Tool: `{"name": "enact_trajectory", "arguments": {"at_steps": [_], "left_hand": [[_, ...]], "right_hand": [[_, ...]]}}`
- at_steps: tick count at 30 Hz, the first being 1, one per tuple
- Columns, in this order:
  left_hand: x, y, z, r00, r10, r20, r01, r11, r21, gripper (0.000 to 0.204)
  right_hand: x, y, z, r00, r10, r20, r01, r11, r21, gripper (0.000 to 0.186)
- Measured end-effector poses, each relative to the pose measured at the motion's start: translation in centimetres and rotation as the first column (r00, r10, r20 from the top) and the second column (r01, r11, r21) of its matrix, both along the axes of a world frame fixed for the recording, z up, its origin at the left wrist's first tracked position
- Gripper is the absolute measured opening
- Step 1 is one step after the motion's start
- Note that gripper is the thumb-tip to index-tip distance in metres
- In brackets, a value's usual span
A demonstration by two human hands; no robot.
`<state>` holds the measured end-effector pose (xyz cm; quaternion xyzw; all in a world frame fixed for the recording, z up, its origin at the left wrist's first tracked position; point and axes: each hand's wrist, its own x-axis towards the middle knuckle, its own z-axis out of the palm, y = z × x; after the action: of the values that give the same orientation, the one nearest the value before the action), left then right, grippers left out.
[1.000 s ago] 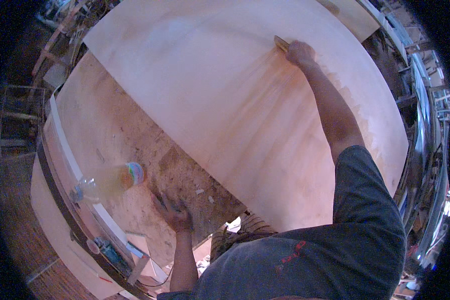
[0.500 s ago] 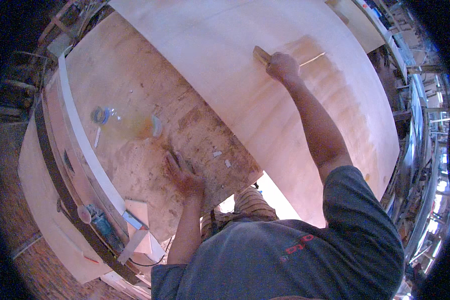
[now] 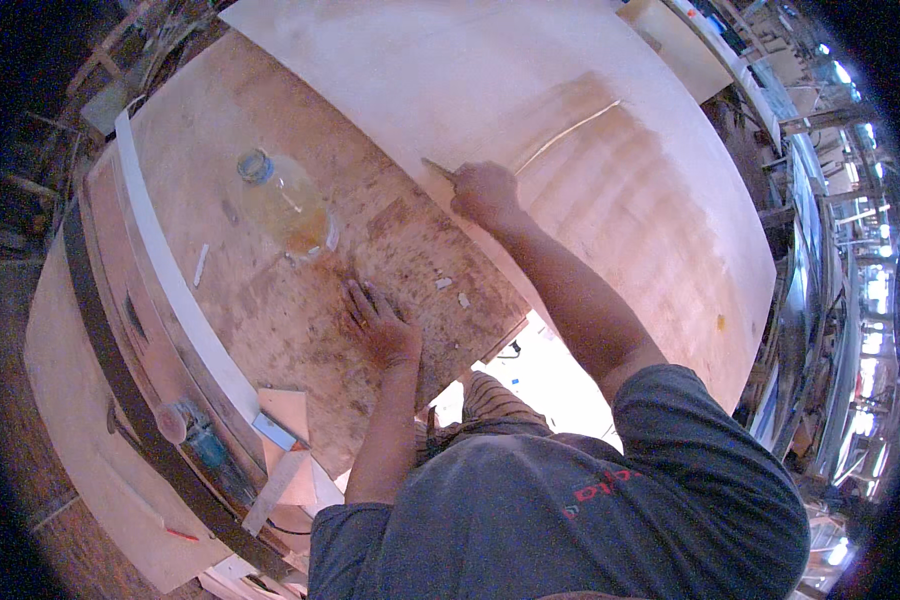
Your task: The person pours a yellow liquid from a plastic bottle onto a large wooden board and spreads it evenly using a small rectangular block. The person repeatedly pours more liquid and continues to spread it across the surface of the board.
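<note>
My right hand [image 3: 486, 195] is closed around a flat spreader [image 3: 438, 169], held near the left edge of a large pale wooden sheet [image 3: 440, 60]. The tool is seen nearly edge-on. Damp brown streaks [image 3: 610, 200] cover part of the sheet, with a thin pale line [image 3: 570, 132] across them. My left hand [image 3: 382, 328] rests flat, fingers spread, on a stained brown board [image 3: 270, 310] and holds nothing. Just beyond it stands a clear plastic bottle [image 3: 288, 205] with a blue rim and yellowish liquid low inside.
Small pale scraps [image 3: 444, 284] lie right of my left hand. A white stick [image 3: 201, 265] is left of the bottle. Along the left run a long white strip [image 3: 160, 235] and a dark curved band [image 3: 105, 320]. A blue-handled tool [image 3: 275, 431] and a blue jar [image 3: 206, 445] sit lower left.
My right hand has swept the spreader left and toward me across the pale sheet. My left hand stays on the board. The whole view has shifted slightly.
</note>
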<state>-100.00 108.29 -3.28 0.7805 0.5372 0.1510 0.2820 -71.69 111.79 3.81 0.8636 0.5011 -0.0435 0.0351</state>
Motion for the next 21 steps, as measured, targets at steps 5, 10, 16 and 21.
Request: {"name": "enact_trajectory", "arguments": {"at_steps": [5, 10, 16, 21], "left_hand": [[0.3, -0.5, -3.2, 0.971, 0.019, -0.238, 0.048, 0.961, 0.271, 0.073], [0.4, -0.8, -3.7, 0.976, 0.024, -0.217, 0.043, 0.954, 0.297, 0.072], [0.7, -1.0, -1.1, 0.97, 0.03, -0.239, 0.027, 0.973, 0.231, 0.071], [0.9, -1.1, -5.6, 0.995, 0.032, -0.098, -0.001, 0.955, 0.296, 0.066]], "right_hand": [[-2.3, -0.2, -1.1, 0.997, 0.046, -0.059, -0.044, 0.999, 0.031, 0.021], [-6.2, -2.4, 0.3, 0.973, 0.053, -0.225, -0.049, 0.999, 0.025, 0.023], [8.5, -10.5, 6.1, 0.487, 0.021, -0.873, 0.531, 0.786, 0.316, 0.039], [27.1, -16.2, 6.9, 0.788, -0.122, -0.604, 0.529, 0.636, 0.562, 0.03]]}}
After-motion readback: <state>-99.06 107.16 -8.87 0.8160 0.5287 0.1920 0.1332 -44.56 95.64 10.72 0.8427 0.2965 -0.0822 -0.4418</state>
